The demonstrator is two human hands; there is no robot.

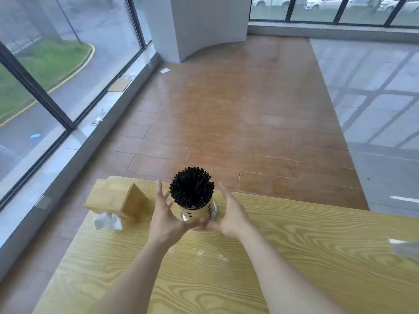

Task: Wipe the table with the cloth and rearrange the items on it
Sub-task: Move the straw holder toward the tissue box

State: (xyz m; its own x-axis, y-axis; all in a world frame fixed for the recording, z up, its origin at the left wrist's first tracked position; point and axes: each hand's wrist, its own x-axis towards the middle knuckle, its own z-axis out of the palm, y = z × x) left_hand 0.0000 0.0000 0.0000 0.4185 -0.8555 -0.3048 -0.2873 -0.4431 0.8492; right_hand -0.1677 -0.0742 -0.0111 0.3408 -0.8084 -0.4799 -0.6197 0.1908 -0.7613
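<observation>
both hands out over the far edge of the wooden counter [283, 257], framing a perforated metal holder [200, 210] packed with black straws [192, 186]. holder stands upright near the counter's far edge, on its round metal base.

left hand [162, 214]: spread wide, fingers pointing up and away, palm facing the holder's left side, just beside it. right hand [231, 215]: also spread wide, palm facing the holder's right side, just beside it. thumbs come together low in front of the holder's base; that spot is blurred, so can't tell if they touch the holder or each other. neither hand is closed around anything.

left of the holder: wooden box [125, 201], tilted in view, near the counter's far left corner. crumpled white cloth [107, 221] lies just in front of the box, at the counter's left edge, well apart from both hands.

right edge of frame: blurred pale object [405, 247] on the counter, can't identify it.
</observation>
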